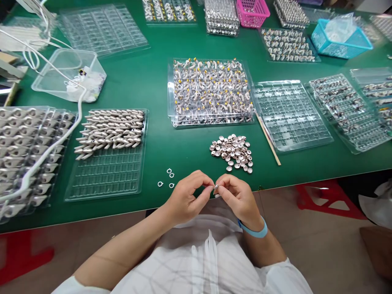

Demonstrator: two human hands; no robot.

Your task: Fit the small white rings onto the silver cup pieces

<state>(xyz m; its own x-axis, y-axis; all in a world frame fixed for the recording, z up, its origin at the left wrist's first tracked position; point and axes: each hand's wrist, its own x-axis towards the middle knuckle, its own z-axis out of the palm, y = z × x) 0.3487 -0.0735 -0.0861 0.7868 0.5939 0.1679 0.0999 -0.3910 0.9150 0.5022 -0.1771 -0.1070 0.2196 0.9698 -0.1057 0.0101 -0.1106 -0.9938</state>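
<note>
My left hand and my right hand meet at the near edge of the green table, fingers pinched together. Between the fingertips is a tiny silvery part, too small to name. The right wrist wears a blue band. Just beyond my hands lies a loose pile of small round metal caps. A few small white rings lie to the left of my left hand. Behind the caps stands a clear tray of white curved parts with yellow tips.
Clear blister trays cover the table: one half filled with white pointed shells, another at far left, an empty one at right. A wooden stick lies beside it. A pink basket and blue basket stand at back.
</note>
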